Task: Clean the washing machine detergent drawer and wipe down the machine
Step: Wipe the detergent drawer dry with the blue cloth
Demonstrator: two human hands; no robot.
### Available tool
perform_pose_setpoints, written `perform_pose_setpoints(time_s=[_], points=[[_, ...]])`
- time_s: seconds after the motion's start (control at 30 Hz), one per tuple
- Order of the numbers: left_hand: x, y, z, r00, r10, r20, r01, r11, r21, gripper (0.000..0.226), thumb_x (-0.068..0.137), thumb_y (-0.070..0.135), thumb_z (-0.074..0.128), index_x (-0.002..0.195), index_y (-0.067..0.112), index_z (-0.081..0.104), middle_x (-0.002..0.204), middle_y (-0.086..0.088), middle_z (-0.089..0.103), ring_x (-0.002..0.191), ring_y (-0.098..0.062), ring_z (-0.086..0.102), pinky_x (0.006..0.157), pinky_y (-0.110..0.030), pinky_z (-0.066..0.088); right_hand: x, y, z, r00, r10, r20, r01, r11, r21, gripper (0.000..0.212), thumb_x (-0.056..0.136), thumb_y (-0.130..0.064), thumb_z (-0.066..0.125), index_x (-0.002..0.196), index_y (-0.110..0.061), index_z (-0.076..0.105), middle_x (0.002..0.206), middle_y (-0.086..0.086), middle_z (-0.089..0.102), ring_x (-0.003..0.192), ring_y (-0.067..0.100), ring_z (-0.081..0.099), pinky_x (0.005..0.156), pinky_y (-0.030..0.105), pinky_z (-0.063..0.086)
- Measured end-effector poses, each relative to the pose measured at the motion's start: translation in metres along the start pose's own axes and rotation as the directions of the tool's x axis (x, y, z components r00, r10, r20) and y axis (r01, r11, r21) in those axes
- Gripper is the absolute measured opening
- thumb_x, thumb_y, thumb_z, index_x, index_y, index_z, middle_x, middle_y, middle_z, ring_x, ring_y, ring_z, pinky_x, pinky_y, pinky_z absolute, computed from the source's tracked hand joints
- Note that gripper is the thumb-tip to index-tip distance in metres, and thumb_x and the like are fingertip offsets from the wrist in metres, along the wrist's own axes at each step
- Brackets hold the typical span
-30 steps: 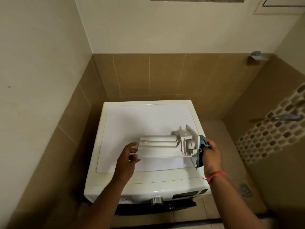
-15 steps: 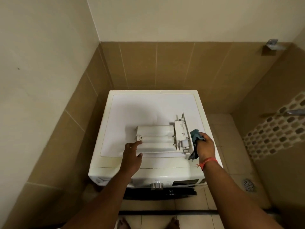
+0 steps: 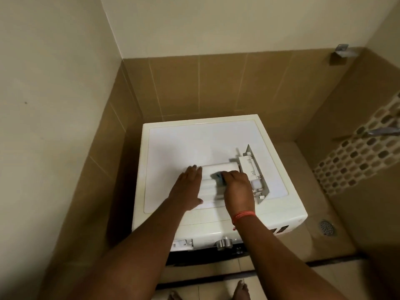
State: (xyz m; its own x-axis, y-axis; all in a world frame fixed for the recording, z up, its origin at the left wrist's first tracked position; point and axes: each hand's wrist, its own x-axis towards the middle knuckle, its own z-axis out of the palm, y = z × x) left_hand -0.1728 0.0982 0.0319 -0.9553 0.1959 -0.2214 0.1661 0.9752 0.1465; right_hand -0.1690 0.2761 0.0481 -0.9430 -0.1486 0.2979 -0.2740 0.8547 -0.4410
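The white detergent drawer (image 3: 249, 167) lies upside down on top of the white washing machine (image 3: 194, 144), its front panel to the right. My left hand (image 3: 187, 187) rests flat on the drawer's left end, fingers straight. My right hand (image 3: 237, 187) grips a blue cloth (image 3: 218, 176) and presses it onto the middle of the drawer's body. Only a small part of the cloth shows past my fingers.
The machine stands in a tiled corner, walls close on the left and behind. Its control knob (image 3: 224, 244) and the open drawer slot (image 3: 180, 244) face me. A floor drain (image 3: 328, 227) lies to the right, a wall tap (image 3: 383, 132) farther right. My bare feet (image 3: 241, 291) show below.
My right hand moved with the cloth from the drawer's front panel leftward onto its body. My left hand slid forward from the drawer's near edge to lie flat on its left end.
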Motion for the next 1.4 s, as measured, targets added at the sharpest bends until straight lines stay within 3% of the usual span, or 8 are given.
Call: perform_pose_setpoints(time_s=[0.13,0.47,0.63,0.7,0.9,1.17,1.3,1.4], points=[[0.010,-0.013,-0.004,0.996,0.074,-0.058,-0.071,0.995,0.065,0.117,0.072,0.049,0.080,0.154,0.005,0.009,0.156,-0.011,0.024,0.142,-0.028,0.027,0.120,-0.036,0.018,-0.019,0.006,0.019,0.997,0.058,0.055,-0.040,0.960,-0.279,0.050,0.069,0.006,0.069,0.117,-0.007,0.062,0.113,0.013,0.059,0.096,0.031,0.055,0.080,0.039,0.053],[0.021,-0.029,-0.002,0.981,0.172,-0.086,-0.164,0.982,0.091,0.111,0.059,0.061,0.082,0.143,0.006,0.034,0.132,-0.006,0.043,0.119,-0.025,0.044,0.109,-0.034,0.033,-0.025,-0.019,0.042,0.952,0.300,-0.062,-0.306,0.924,-0.229,0.041,0.070,0.013,0.060,0.108,-0.003,0.061,0.106,0.018,0.059,0.094,0.035,0.052,0.080,0.044,0.053],[0.022,-0.034,-0.001,0.966,0.208,-0.152,-0.200,0.978,0.066,0.068,0.080,0.025,0.066,0.139,0.007,0.036,0.128,-0.006,0.041,0.116,-0.026,0.043,0.102,-0.031,0.035,-0.042,-0.069,0.065,0.993,0.030,0.115,-0.015,0.992,-0.127,0.036,0.073,-0.007,0.045,0.102,-0.010,0.066,0.101,0.008,0.062,0.086,0.027,0.052,0.071,0.034,0.051],[0.023,-0.037,0.000,0.964,0.221,-0.151,-0.213,0.975,0.066,0.074,0.076,0.030,0.072,0.138,0.007,0.037,0.127,-0.006,0.042,0.114,-0.026,0.044,0.101,-0.031,0.036,-0.041,-0.059,0.061,0.989,-0.022,0.148,0.042,0.990,-0.134,0.041,0.072,-0.004,0.057,0.111,-0.009,0.066,0.105,0.008,0.063,0.089,0.028,0.053,0.074,0.034,0.052],[0.023,-0.034,-0.001,0.966,0.221,-0.131,-0.216,0.975,0.055,0.106,0.056,0.067,0.080,0.135,0.009,0.038,0.125,-0.003,0.042,0.109,-0.023,0.041,0.102,-0.030,0.035,-0.032,0.008,0.023,0.959,0.282,0.007,-0.266,0.911,-0.315,0.039,0.075,0.007,0.066,0.111,-0.009,0.066,0.113,0.012,0.060,0.093,0.032,0.053,0.077,0.042,0.055],[0.025,-0.031,0.001,0.960,0.210,-0.184,-0.198,0.977,0.080,0.068,0.065,0.031,0.077,0.123,0.009,0.047,0.114,-0.004,0.044,0.101,-0.024,0.044,0.090,-0.029,0.038,-0.042,-0.061,0.054,0.979,0.014,0.203,0.027,0.981,-0.195,0.051,0.062,-0.002,0.069,0.112,-0.009,0.066,0.109,0.009,0.060,0.084,0.029,0.055,0.072,0.032,0.055],[0.025,-0.034,0.001,0.965,0.225,-0.131,-0.220,0.974,0.057,0.099,0.054,0.060,0.083,0.128,0.007,0.043,0.118,-0.004,0.045,0.103,-0.025,0.043,0.095,-0.032,0.039,-0.031,-0.025,0.036,0.962,-0.029,0.272,0.108,0.955,-0.277,0.059,0.070,-0.007,0.073,0.127,-0.013,0.060,0.117,0.009,0.059,0.091,0.029,0.056,0.072,0.037,0.057],[0.024,-0.032,-0.002,0.968,0.214,-0.129,-0.210,0.977,0.038,0.107,0.057,0.067,0.078,0.136,0.008,0.037,0.126,-0.003,0.041,0.110,-0.024,0.039,0.102,-0.031,0.035,-0.026,0.009,0.014,0.970,0.121,0.212,-0.032,0.924,-0.382,0.064,0.066,0.001,0.077,0.127,-0.011,0.060,0.120,0.011,0.055,0.094,0.031,0.054,0.073,0.042,0.058]])
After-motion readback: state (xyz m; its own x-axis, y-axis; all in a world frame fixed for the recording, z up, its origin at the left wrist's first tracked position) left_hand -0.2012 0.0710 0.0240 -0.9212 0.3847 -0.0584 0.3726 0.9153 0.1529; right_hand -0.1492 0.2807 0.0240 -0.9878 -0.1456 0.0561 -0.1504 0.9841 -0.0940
